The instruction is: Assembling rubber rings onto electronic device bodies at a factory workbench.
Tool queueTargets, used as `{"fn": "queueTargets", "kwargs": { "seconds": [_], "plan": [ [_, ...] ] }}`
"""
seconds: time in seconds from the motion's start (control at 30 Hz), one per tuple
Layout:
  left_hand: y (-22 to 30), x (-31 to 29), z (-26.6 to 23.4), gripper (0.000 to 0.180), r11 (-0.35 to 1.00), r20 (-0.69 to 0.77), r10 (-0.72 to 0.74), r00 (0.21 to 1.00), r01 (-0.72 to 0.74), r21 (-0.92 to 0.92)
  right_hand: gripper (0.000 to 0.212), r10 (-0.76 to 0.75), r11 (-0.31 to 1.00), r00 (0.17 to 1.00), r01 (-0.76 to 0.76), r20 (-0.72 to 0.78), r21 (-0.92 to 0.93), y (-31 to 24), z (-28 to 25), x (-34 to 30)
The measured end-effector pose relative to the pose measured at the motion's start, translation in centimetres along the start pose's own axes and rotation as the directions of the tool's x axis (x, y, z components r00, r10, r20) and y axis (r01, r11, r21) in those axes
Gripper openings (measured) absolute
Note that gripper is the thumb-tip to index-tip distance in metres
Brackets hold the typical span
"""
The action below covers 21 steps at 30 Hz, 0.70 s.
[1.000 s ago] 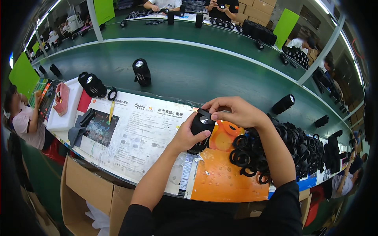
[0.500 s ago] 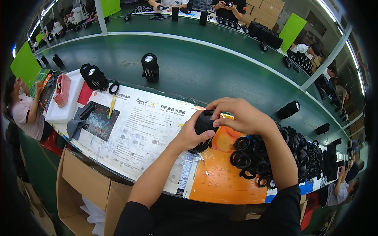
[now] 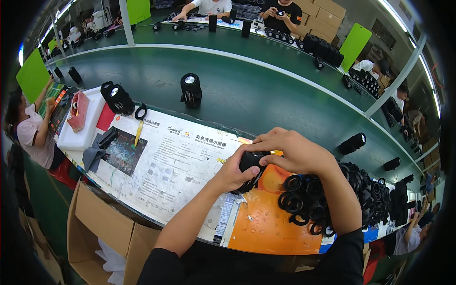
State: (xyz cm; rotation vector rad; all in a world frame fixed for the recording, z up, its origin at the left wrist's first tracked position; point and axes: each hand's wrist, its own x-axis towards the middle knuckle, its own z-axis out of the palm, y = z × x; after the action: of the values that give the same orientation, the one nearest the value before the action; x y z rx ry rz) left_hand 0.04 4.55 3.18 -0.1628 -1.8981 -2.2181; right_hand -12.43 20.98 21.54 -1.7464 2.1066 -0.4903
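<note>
In front of me a black cylindrical speaker (image 3: pixel 250 161) stands upright on the table. My left hand (image 3: pixel 232 172) is wrapped round its side, thumb across the front. From above, my right hand (image 3: pixel 289 151) grips its top rim, with fingers and thumb on the upper edge. Much of the top is hidden under my fingers. To the right of the speaker lies a heap of black rings (image 3: pixel 311 190), partly behind my right forearm. Beneath is a white printed sheet (image 3: pixel 175 156) beside an orange one (image 3: pixel 261 223).
Similar black speakers stand on the green conveyor (image 3: pixel 266 102), one (image 3: pixel 191 91) straight ahead. At left are a yellow-handled tool (image 3: pixel 138 133), a grey cloth (image 3: pixel 95 156), a white foam tray (image 3: pixel 90 135) and a pink box (image 3: pixel 78 111). An open carton (image 3: pixel 102 223) sits below. Co-workers are seated around.
My right hand has turned and closed lower over the speaker's top, covering more of it. The whole view has shifted slightly. Across the conveyor, a co-worker's arm has reached out.
</note>
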Motion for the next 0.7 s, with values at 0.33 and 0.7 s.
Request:
{"fn": "queueTargets", "kwargs": {
  "seconds": [0.33,0.7],
  "plan": [
    [0.8,0.1,0.4,0.077,1.000,-0.009,-0.031,0.999,0.031,-0.002,0.053,-0.112,0.992,0.981,0.101,-0.157,-0.077,1.5,2.2,-0.7],
    [1.3,-0.4,1.0,0.069,0.994,-0.092,0.000,0.996,0.010,0.112,0.058,-0.125,0.992,0.986,0.121,-0.109,-0.042,0.8,2.1,-1.3]
  ]
}}
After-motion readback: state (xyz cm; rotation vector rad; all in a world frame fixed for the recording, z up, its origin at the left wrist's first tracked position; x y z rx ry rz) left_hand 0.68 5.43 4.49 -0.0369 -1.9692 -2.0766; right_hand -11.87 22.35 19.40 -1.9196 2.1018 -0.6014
